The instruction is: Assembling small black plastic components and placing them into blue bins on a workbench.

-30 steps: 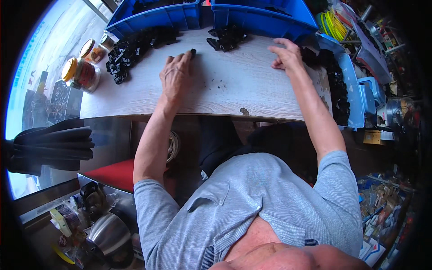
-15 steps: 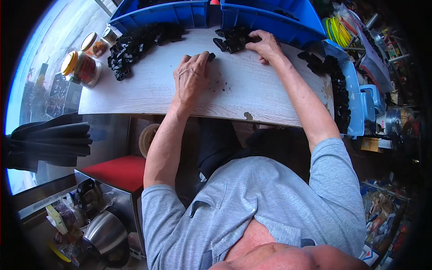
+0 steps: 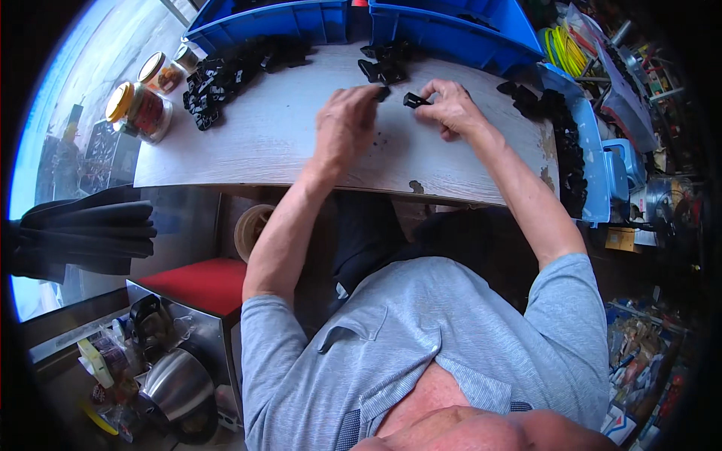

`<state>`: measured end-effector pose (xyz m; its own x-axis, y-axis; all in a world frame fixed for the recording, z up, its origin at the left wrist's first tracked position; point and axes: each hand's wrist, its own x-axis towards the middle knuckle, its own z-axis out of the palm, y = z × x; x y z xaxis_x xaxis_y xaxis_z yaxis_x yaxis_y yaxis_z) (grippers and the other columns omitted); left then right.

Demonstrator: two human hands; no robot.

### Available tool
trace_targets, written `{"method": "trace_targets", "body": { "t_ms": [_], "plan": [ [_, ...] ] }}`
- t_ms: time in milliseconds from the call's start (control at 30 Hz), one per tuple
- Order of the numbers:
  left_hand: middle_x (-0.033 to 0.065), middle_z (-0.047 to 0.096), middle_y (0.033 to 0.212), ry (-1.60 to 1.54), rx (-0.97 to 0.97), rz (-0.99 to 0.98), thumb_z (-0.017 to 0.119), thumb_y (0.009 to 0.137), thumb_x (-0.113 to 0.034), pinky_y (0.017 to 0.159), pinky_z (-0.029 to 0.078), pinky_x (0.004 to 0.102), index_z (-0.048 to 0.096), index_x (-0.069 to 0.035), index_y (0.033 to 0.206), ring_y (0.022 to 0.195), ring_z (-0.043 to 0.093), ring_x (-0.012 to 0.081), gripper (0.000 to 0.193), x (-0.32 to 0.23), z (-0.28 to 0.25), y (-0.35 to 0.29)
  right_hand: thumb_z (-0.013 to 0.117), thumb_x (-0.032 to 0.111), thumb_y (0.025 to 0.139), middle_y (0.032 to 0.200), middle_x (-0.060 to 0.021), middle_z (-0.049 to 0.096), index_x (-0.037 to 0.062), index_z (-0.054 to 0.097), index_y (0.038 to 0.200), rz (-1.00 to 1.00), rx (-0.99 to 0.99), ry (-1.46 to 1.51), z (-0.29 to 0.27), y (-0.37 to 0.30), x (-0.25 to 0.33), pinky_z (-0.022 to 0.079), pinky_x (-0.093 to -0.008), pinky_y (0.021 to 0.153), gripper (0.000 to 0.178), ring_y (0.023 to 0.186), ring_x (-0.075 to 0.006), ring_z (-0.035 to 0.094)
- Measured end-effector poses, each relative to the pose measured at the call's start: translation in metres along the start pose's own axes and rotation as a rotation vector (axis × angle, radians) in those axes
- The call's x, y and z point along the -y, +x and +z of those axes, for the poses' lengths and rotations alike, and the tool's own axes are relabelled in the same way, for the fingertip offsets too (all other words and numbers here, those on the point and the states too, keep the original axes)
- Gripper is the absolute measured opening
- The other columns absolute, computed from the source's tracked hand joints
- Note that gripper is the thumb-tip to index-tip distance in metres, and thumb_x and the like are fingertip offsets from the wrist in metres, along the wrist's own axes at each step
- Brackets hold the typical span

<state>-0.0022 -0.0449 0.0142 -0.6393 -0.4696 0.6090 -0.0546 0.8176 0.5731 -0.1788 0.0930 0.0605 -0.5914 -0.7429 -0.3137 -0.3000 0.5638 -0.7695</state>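
Observation:
Over the middle of the white table my left hand (image 3: 344, 124) is closed on a small black plastic part (image 3: 383, 93), which pokes out past its fingertips. To its right, my right hand (image 3: 453, 109) pinches another black plastic part (image 3: 414, 100), blocky at the end that faces the left hand. A short gap separates the two parts. Just beyond the hands lies a small pile of black parts (image 3: 383, 69). Tiny dark crumbs dot the tabletop (image 3: 263, 143) by my left wrist.
Two blue bins (image 3: 278, 28) line the table's far edge. A heap of black parts (image 3: 214, 86) lies at left, beside lidded jars (image 3: 141, 113). More black parts (image 3: 553, 113) run along the right edge, against a light-blue tub (image 3: 594, 161). Below left stands a red-topped cabinet (image 3: 199, 286).
My right hand has drawn back from the small pile toward me, bringing a black part with it. My left hand has shifted right, and the two hands are closer together.

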Motion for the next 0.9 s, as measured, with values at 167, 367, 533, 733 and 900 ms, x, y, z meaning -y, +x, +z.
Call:
{"method": "trace_targets", "body": {
  "t_ms": [167, 367, 533, 733, 900],
  "plan": [
    [0.0112, 0.073, 0.110, 0.041, 0.151, 0.158, 0.067, 0.090, -0.008, 0.085, 0.056, 0.0408, 0.073, -0.008, 0.114, 0.096, 0.069, 0.0317, 0.024, -0.014, 0.026, 0.009, 0.072, 0.012, 0.076, 0.066, -0.0062, 0.061, 0.0038, 0.067, 0.101, -0.050, 0.020, 0.014, 0.008, -0.002, -0.006, 0.050, -0.0319, 0.041, 0.027, 0.049, -0.0154, 0.058],
    [0.0114, 0.072, 0.109, 0.014, 0.286, 0.247, 0.067, 0.090, -0.007, 0.084, 0.057, 0.0403, 0.071, -0.009, 0.116, 0.096, 0.070, 0.0320, 0.026, -0.002, 0.026, 0.014, 0.067, 0.008, 0.078, 0.065, -0.0050, 0.061, 0.0046, 0.067, 0.107, -0.045, 0.011, 0.059, 0.009, -0.006, -0.007, 0.050, -0.0316, 0.042, 0.029, 0.050, -0.0155, 0.059],
    [0.0109, 0.072, 0.109, -0.015, 0.217, 0.308, 0.068, 0.090, -0.005, 0.082, 0.058, 0.0399, 0.071, -0.009, 0.117, 0.095, 0.070, 0.0320, 0.027, -0.004, 0.030, 0.008, 0.065, 0.004, 0.076, 0.064, -0.0051, 0.062, 0.0055, 0.069, 0.108, -0.067, -0.023, 0.034, 0.010, -0.006, -0.011, 0.050, -0.0308, 0.042, 0.032, 0.050, -0.0147, 0.059],
    [0.0091, 0.072, 0.113, 0.025, 0.310, 0.320, 0.069, 0.087, -0.002, 0.090, 0.055, 0.0393, 0.070, -0.013, 0.126, 0.101, 0.069, 0.0291, 0.040, -0.004, 0.030, 0.009, 0.064, 0.004, 0.076, 0.062, -0.0048, 0.061, 0.0052, 0.071, 0.104, -0.091, -0.021, 0.031, 0.012, -0.005, -0.011, 0.050, -0.0305, 0.043, 0.029, 0.047, -0.0143, 0.056],
    [0.0054, 0.069, 0.125, 0.210, 0.377, 0.274, 0.065, 0.091, -0.011, 0.095, 0.048, 0.0433, 0.059, -0.018, 0.142, 0.115, 0.062, 0.0280, 0.052, -0.013, 0.028, 0.000, 0.067, 0.007, 0.076, 0.062, -0.0037, 0.060, 0.0058, 0.072, 0.103, -0.080, -0.027, 0.036, 0.009, -0.007, -0.014, 0.051, -0.0307, 0.044, 0.027, 0.048, -0.0135, 0.056]
  ]
}}
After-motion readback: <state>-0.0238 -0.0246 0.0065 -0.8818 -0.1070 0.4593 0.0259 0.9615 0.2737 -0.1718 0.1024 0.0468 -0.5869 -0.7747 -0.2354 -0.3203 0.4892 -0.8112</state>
